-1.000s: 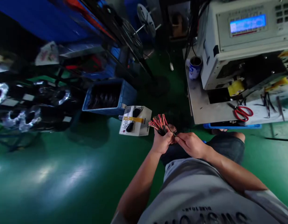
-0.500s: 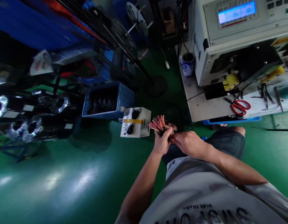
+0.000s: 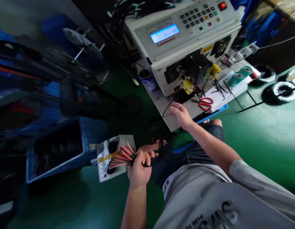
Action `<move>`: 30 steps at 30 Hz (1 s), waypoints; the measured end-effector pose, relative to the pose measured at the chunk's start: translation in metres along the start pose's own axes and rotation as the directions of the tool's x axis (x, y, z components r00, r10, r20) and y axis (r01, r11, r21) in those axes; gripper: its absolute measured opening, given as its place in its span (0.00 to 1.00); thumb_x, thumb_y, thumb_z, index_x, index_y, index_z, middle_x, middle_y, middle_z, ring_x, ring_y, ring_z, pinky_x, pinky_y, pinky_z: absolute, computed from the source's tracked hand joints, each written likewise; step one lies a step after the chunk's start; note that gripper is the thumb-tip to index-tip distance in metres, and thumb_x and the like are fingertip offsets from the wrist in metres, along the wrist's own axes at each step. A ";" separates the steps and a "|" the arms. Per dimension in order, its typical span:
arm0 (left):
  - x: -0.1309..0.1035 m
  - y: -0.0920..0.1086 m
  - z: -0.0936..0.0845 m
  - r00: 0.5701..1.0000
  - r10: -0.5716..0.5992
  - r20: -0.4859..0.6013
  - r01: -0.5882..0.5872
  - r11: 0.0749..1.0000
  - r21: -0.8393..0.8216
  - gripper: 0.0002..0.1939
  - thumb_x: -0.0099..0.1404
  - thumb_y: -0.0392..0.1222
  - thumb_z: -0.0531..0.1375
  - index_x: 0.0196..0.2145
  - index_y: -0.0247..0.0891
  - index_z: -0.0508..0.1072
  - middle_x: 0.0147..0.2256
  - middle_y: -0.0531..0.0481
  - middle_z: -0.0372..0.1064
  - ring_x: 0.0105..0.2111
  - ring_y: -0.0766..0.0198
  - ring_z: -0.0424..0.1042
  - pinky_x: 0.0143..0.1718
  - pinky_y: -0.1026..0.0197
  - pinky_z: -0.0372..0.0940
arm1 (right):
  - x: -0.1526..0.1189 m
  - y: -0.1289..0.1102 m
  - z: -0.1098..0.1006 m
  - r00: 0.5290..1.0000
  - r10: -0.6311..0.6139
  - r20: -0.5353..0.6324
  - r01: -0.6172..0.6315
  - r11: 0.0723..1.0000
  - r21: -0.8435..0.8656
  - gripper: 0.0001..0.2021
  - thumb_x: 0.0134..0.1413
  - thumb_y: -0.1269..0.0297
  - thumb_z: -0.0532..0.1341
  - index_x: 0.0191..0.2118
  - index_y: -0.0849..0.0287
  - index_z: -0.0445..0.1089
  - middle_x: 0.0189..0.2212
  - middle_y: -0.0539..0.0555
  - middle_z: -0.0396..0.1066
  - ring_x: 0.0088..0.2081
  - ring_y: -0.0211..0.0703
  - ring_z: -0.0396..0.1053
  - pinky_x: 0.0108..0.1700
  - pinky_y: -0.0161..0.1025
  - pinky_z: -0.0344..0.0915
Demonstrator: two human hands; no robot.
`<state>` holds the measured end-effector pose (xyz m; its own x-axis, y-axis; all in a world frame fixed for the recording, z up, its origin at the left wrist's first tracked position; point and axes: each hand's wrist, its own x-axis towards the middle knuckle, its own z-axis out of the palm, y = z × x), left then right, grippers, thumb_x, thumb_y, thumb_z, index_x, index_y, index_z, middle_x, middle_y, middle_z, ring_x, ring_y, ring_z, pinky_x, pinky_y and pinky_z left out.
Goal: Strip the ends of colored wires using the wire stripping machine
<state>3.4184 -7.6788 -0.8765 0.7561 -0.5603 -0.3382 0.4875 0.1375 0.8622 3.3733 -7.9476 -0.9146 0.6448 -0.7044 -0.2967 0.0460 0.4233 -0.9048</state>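
A bundle of thin wires (image 3: 125, 156) with red and orange ends and black sheathing is gripped in my left hand (image 3: 140, 167). Its fingers wrap round the black part, and the coloured ends fan out to the left. My right hand (image 3: 182, 116) is over the near left part of the metal tabletop (image 3: 171, 122), fingers partly bent and nothing seen between them. Just left of its fingertips lies a short black wire (image 3: 167, 108); whether they touch it I cannot tell. Red-handled scissors (image 3: 205, 103) lie to the right of that hand.
A wire-processing machine (image 3: 161, 52) with a lit display stands on the table. A blue-and-white can (image 3: 147, 79) sits at its left. On the floor are a white box (image 3: 130, 140) and a blue crate (image 3: 84, 152). Wire coils (image 3: 281, 92) lie at the right.
My right hand has left the bundle and moved up to the tabletop by the black wire. My left hand keeps the bundle. The view has swung right, showing more of the machine.
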 end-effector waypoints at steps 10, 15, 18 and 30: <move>-0.006 0.000 -0.002 0.975 -0.108 0.192 0.125 0.989 -0.082 0.28 0.70 0.48 0.66 0.21 0.39 0.54 0.13 0.60 0.44 0.15 0.68 0.40 0.20 0.63 0.57 | 0.016 -0.022 0.021 0.990 0.123 -0.062 -0.079 0.877 0.474 0.05 0.67 0.67 0.63 0.46 0.58 0.73 0.40 0.52 0.82 0.42 0.38 0.78 0.44 0.33 0.70; -0.004 0.001 0.002 0.986 -0.131 0.106 0.136 0.990 -0.033 0.29 0.69 0.47 0.67 0.19 0.39 0.55 0.12 0.59 0.46 0.14 0.69 0.44 0.19 0.63 0.56 | 0.020 -0.024 0.019 0.989 0.107 -0.102 -0.038 0.851 0.523 0.05 0.69 0.65 0.61 0.45 0.59 0.73 0.35 0.52 0.81 0.38 0.39 0.79 0.45 0.35 0.73; -0.001 0.002 0.005 0.989 -0.130 0.069 0.132 0.991 -0.025 0.29 0.68 0.48 0.68 0.19 0.39 0.56 0.12 0.60 0.46 0.14 0.70 0.44 0.19 0.63 0.55 | 0.026 -0.027 0.017 0.987 0.095 -0.127 -0.017 0.859 0.512 0.07 0.70 0.60 0.62 0.42 0.59 0.73 0.32 0.52 0.80 0.36 0.39 0.78 0.43 0.36 0.74; 0.003 -0.006 0.011 0.992 -0.065 0.108 0.072 0.995 -0.064 0.29 0.61 0.58 0.76 0.26 0.41 0.63 0.15 0.64 0.48 0.15 0.73 0.47 0.18 0.67 0.49 | -0.061 0.010 0.039 0.963 -0.020 0.268 0.025 1.000 -0.014 0.26 0.68 0.35 0.60 0.35 0.56 0.71 0.19 0.46 0.63 0.23 0.38 0.63 0.30 0.37 0.64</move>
<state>3.4127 -7.6900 -0.8785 0.6710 -0.6533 -0.3507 0.5677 0.1485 0.8097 3.3640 -7.8784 -0.8935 0.8249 -0.5340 -0.1856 0.0515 0.3979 -0.9160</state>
